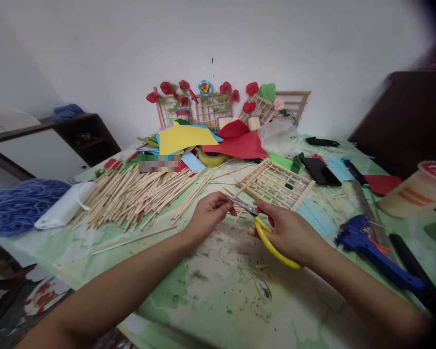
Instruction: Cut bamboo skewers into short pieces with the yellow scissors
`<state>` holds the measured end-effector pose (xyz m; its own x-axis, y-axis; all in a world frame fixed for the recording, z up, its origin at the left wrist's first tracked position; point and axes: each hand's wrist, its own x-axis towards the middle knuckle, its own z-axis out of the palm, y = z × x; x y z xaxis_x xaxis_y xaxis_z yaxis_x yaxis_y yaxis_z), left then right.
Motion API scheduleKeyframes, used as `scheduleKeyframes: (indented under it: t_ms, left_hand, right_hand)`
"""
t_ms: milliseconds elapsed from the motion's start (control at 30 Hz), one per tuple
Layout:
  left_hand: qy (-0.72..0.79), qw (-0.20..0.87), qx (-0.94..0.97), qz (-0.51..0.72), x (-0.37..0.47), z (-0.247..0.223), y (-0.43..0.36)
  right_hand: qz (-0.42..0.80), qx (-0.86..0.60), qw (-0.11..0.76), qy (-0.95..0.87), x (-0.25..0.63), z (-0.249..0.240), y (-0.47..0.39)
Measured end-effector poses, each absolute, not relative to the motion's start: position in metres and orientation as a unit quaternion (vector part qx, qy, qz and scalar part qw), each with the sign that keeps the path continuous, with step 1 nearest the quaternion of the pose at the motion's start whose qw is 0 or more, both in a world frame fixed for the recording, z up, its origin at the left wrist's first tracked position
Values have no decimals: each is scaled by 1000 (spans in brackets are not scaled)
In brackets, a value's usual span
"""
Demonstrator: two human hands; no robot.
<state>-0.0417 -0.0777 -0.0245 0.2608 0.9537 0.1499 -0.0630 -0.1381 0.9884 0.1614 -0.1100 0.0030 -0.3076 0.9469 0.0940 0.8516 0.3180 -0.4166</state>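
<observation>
In my right hand (288,230) is a pair of scissors (263,236) with yellow handles, its blades pointing left toward my other hand. My left hand (211,209) is closed in a pinch at the blade tips, on what looks like a thin wooden stick (225,190); most of it is hidden by the fingers and blades. Just beyond both hands lies a lattice (276,182) made of wooden sticks. A large pile of wooden sticks (127,198) spreads to the left of my left hand, with one loose stick (134,240) in front of it.
Blue yarn (25,206) and a white container (65,206) lie at left. Yellow paper (185,138), red paper (240,143) and tape (211,158) are behind. At right are a phone (321,172), a blue glue gun (378,257) and a drink cup (416,191). Flower-decorated lattices (212,111) line the wall.
</observation>
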Motion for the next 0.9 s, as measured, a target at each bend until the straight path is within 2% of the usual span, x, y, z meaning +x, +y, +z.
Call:
scheduleKeyframes:
  t_ms: [400, 900]
  left_hand:
    - [338, 576, 578, 468, -40, -25, -78]
    - [363, 582, 562, 461, -39, -30, -77]
  right_hand:
    - [152, -565, 169, -793, 161, 2, -110]
    - [147, -558, 148, -803, 162, 4, -112]
